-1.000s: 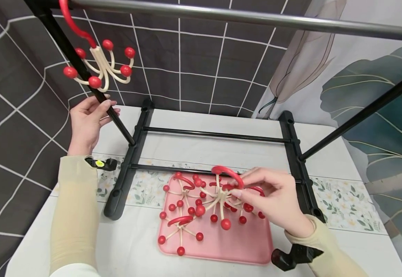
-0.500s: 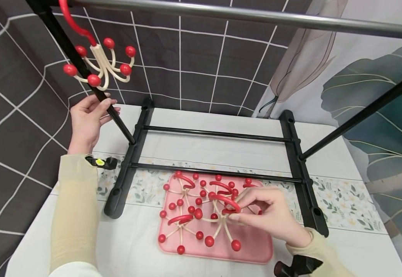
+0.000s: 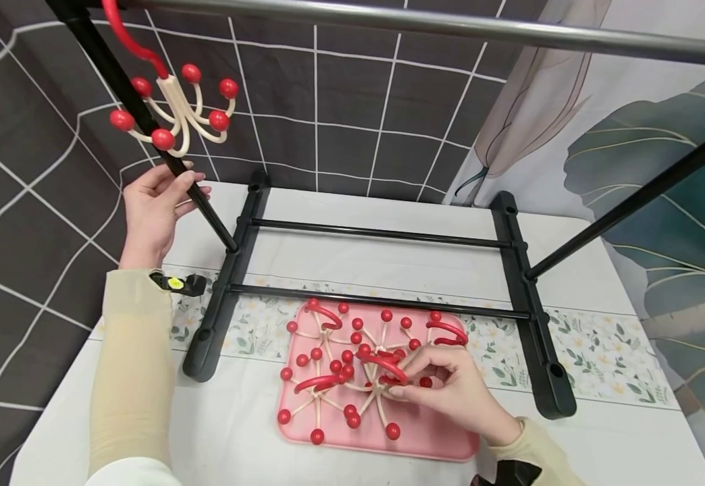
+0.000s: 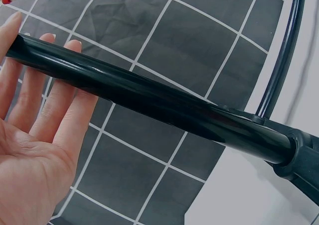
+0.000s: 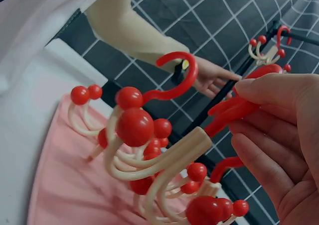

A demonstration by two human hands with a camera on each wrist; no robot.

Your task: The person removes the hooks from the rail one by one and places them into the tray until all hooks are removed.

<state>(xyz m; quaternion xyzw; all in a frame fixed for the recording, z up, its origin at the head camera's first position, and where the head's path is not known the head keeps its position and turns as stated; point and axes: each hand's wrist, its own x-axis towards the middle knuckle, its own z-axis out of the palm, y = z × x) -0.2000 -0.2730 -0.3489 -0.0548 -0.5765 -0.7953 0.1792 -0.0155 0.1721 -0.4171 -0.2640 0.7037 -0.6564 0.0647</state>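
Note:
My left hand (image 3: 154, 219) holds the black upright pole (image 4: 149, 103) of a rack, thumb on one side and fingers behind it. My right hand (image 3: 456, 391) pinches the red hook (image 3: 383, 366) of a multi-arm hanger with cream arms (image 5: 172, 155) and red ball tips. This hanger is over the pink tray (image 3: 425, 442); whether it touches the tray is unclear. Similar hangers lie in the tray, including one at the front left (image 3: 319, 383) and one at the back right (image 3: 450, 331). Another hanger (image 3: 176, 104) hangs upright at the rack's left end.
A grey metal bar (image 3: 389, 17) crosses the top of the rack. Two black lower rails (image 3: 383, 233) join its feet, and the right foot (image 3: 535, 317) stands beside the tray. A dark checked cloth (image 3: 352, 101) hangs behind the white table (image 3: 231, 418).
My right hand has moved the pinched hanger toward the tray's front and slightly left, uncovering the hangers at the back. My left hand has stayed at the pole.

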